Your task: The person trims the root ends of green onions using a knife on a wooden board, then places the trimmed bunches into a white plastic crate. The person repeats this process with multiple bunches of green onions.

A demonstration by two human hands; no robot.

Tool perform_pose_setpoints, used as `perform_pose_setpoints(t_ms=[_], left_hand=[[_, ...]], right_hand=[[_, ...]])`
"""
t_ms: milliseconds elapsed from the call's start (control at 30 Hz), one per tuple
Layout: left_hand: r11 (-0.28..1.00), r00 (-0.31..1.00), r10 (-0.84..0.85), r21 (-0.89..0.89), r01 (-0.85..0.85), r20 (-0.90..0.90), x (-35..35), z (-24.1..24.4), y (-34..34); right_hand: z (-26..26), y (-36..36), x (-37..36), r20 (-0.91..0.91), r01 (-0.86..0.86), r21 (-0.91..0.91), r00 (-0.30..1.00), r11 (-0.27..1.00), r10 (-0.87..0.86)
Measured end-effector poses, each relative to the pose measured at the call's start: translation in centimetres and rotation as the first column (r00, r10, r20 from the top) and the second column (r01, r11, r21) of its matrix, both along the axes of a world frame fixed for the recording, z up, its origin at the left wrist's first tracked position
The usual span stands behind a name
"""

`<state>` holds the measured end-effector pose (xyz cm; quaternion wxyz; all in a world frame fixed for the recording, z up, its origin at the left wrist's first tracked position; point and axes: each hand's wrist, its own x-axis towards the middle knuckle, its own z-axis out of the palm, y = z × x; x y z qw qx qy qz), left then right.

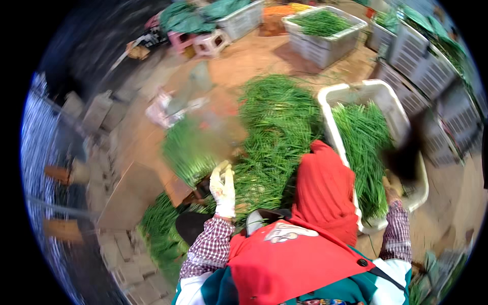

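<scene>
My left hand [222, 187], in a pale stained glove, is raised over the worktop with its fingers apart and nothing in them. Just beyond its fingertips lies a bunch of long green stalks [190, 152], perhaps garlic chives, pale at the cut ends. To its right spreads a large heap of the same greens [274, 126]. My right hand [392, 187] reaches into a white plastic crate [328, 110] and touches the side of the greens packed there [362, 152]. A dark blurred patch covers part of that hand's surroundings, so its grip is unclear.
More greens [164, 232] lie low at the left. Another white crate of greens [324, 45] stands at the back, beside a small pink-white stool [211, 42]. Stacked crates [411, 49] line the right. A pinkish plastic bag [162, 108] lies beyond the bunch. Red cloth [324, 190] covers my leg.
</scene>
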<state>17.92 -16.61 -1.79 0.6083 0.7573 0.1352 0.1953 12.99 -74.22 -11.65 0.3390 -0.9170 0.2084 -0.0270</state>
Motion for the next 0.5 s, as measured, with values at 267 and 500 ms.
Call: perform_pose_setpoints(t_ms=[267, 500], left_hand=[[0.721, 0.739, 0.674, -0.217, -0.658, 0.001, -5.2, -6.9, 22.7], [0.677, 0.732, 0.665, 0.534, -0.507, -0.149, -5.0, -13.1, 33.7]], right_hand=[[12.7, 29.7, 13.0, 0.525, -0.763, 0.031, 0.562, 0.646, 0.639], [8.3, 51.8, 19.4, 0.302, -0.922, -0.128, 0.314, 0.365, 0.9]])
